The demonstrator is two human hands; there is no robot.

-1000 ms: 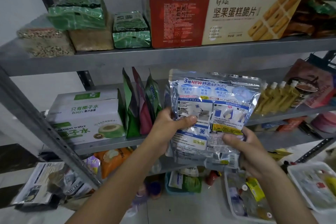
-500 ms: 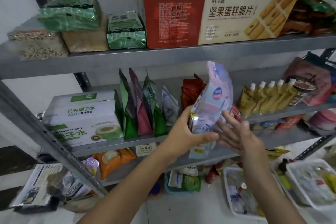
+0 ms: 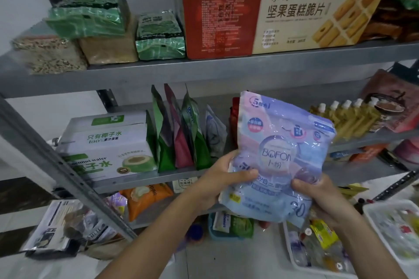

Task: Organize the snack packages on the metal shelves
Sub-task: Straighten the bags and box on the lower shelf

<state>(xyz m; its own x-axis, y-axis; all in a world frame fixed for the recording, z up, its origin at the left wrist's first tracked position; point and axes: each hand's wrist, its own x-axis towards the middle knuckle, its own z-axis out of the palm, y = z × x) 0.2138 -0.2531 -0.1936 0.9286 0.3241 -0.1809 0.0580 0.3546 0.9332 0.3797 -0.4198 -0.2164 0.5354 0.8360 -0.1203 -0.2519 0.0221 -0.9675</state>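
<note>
- Now the grey metal middle shelf [image 3: 136, 180] is faced but not yet reached.
- In front of it, the glossy pale-blue-and-pink plastic pouch [image 3: 278, 149], seen back-first a second ago, is turned front-out and crinkled; shelving is judged next.
- Its lower corners are gripped by the left hand [image 3: 222, 179] and right hand [image 3: 324, 199], thumbs on front.

The pale pouch [image 3: 278, 154] hides most of the red packet [image 3: 235, 120] behind it.
</note>
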